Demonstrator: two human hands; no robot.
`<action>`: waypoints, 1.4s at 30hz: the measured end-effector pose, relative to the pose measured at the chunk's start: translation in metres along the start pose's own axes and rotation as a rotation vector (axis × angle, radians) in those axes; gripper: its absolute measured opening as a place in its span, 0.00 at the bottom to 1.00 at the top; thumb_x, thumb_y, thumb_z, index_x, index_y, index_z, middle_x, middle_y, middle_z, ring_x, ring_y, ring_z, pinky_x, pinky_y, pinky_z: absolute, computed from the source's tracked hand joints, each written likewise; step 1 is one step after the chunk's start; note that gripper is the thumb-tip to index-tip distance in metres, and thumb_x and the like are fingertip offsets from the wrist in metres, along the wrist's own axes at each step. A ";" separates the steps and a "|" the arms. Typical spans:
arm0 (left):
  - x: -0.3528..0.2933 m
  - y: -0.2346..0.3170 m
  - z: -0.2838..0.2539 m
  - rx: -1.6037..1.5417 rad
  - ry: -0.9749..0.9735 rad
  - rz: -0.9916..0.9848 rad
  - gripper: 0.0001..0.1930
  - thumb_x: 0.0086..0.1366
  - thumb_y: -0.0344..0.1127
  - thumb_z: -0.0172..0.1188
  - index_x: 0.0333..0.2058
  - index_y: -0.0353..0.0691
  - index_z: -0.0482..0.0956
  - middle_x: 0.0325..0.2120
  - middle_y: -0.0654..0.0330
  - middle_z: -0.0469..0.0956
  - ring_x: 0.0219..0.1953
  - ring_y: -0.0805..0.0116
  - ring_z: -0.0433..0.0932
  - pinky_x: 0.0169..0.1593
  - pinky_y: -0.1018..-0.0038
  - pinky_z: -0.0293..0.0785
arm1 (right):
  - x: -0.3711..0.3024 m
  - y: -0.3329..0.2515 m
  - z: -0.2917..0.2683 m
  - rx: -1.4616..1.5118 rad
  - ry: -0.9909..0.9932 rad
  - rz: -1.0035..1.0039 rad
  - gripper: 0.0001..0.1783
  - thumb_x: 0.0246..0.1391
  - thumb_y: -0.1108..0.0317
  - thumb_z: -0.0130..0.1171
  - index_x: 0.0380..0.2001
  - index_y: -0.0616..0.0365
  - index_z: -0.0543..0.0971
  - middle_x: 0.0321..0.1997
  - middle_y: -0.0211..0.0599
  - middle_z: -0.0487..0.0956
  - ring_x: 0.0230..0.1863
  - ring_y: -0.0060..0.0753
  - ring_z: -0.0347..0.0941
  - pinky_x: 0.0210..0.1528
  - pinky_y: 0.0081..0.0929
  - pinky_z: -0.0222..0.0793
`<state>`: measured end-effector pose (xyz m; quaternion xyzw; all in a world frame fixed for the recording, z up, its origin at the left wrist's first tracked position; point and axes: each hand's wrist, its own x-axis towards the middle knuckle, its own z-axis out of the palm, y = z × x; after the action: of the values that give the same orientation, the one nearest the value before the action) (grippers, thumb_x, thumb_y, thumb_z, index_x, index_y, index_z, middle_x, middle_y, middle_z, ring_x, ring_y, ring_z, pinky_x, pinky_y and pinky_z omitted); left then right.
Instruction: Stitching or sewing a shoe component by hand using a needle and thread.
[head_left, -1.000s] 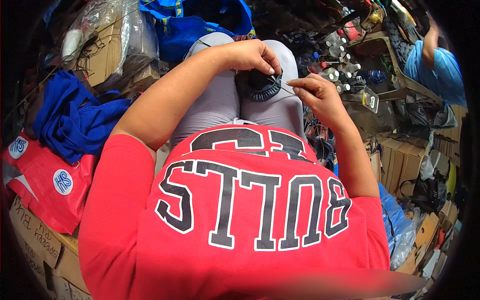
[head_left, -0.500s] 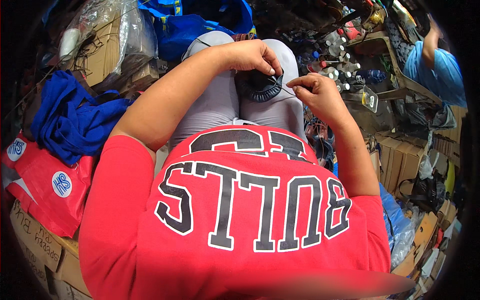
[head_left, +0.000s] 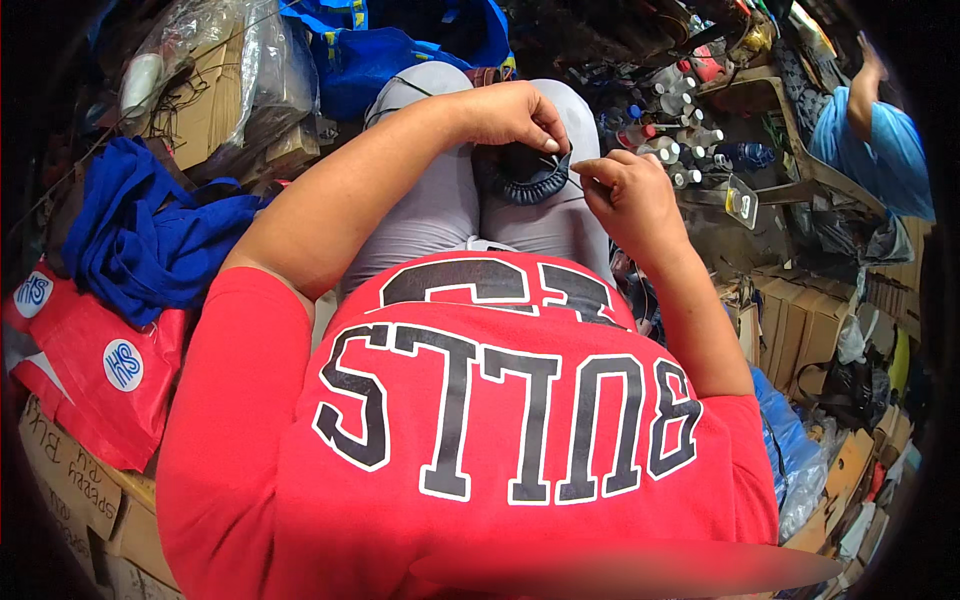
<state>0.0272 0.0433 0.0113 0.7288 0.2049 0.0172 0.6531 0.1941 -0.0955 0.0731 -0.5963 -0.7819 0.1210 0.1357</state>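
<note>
A dark, curved piece with a ribbed, pleated edge, like part of a shoe upper, rests on my grey-trousered lap between the thighs. My left hand reaches over it from the far side, thumb and fingers closed at its upper right edge. A thin pale tip shows just below that thumb. Right of the piece, my right hand is closed in a pinch close to its edge. A fine thread seems to lie at those fingertips, though it is hard to make out. The left palm hides part of the piece.
Several capped plastic bottles stand beyond my right knee, near a wooden frame. A blue bag lies ahead. Blue cloth and a red bag are at left; cardboard is stacked at right. Another person's arm shows far right.
My right hand has turned and shifted slightly right and down. The dark thread seen between it and the piece is now barely visible. The piece's right edge tips up a little.
</note>
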 end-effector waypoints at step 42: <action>-0.065 -0.004 0.049 0.661 0.746 0.272 0.08 0.48 0.26 0.65 0.28 0.47 0.82 0.20 0.63 0.70 0.29 0.66 0.70 0.34 0.73 0.65 | -0.021 0.028 0.041 0.740 -0.040 0.242 0.15 0.49 0.76 0.57 0.41 0.49 0.80 0.27 0.31 0.67 0.31 0.25 0.66 0.35 0.22 0.64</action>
<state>-0.0193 -0.0234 0.0166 0.8607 0.3216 0.2949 0.2622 0.2101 -0.1093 0.0232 -0.5927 -0.6119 0.4216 0.3108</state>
